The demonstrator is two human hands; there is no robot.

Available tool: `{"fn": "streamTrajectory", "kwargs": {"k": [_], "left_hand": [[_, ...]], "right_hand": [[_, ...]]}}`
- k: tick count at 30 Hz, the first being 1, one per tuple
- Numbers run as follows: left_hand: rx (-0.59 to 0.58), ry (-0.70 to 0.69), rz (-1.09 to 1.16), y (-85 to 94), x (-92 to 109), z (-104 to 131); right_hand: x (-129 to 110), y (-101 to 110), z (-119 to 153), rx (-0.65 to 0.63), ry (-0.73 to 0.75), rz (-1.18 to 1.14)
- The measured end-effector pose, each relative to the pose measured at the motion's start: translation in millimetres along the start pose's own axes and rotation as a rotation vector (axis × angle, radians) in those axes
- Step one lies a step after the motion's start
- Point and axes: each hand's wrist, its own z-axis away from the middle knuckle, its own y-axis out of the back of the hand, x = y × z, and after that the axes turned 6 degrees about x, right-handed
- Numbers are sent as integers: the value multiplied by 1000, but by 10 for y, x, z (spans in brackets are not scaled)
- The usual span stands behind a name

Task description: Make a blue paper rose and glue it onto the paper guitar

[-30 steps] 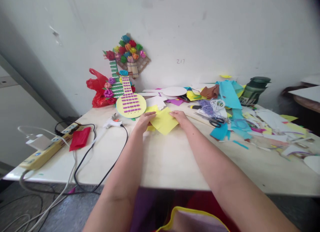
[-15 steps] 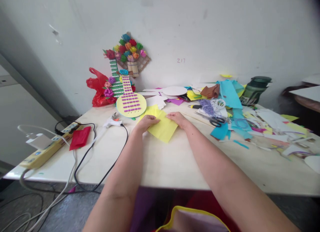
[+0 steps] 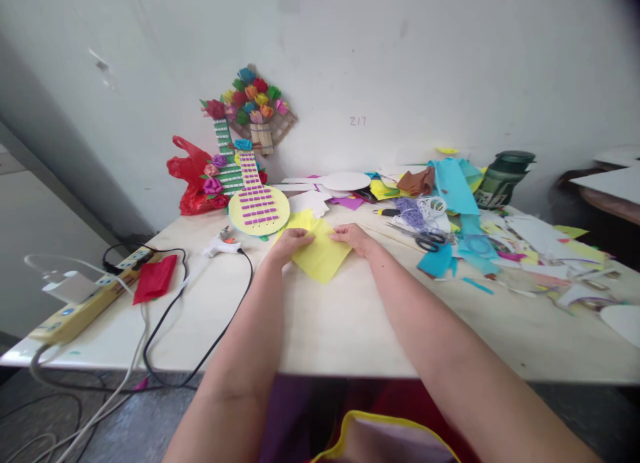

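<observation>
A sheet of yellow crepe paper (image 3: 323, 256) is held over the middle of the table between my two hands. My left hand (image 3: 291, 243) pinches its left side, and my right hand (image 3: 353, 238) pinches it on the right, fingers pressed together. One corner of the sheet points toward me. More yellow paper (image 3: 303, 218) lies just behind, beside a round yellow paper guitar (image 3: 259, 210) with purple strips on it. To the left of my left hand rests a white glue gun (image 3: 221, 246) with a black cord.
A yellow power strip (image 3: 75, 320), cables and a red packet (image 3: 155, 278) lie at the left. Scissors (image 3: 427, 241), blue paper (image 3: 437, 260), string (image 3: 413, 212) and scraps cover the right side, with a green bottle (image 3: 506, 176) behind. Paper flowers (image 3: 255, 93) stand against the wall.
The view has shifted slightly, so the table's things sit a little further left. Both hands keep their pinch on the yellow paper, which has barely moved.
</observation>
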Motion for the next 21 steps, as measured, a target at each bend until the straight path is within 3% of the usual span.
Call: {"fn": "streamTrajectory", "kwargs": {"k": [10, 21], "left_hand": [[-103, 12, 133, 13, 3, 5], [-77, 67, 315, 1, 33, 2]], "right_hand": [[-34, -7, 40, 21, -8, -73], [-54, -7, 36, 56, -34, -204]]}}
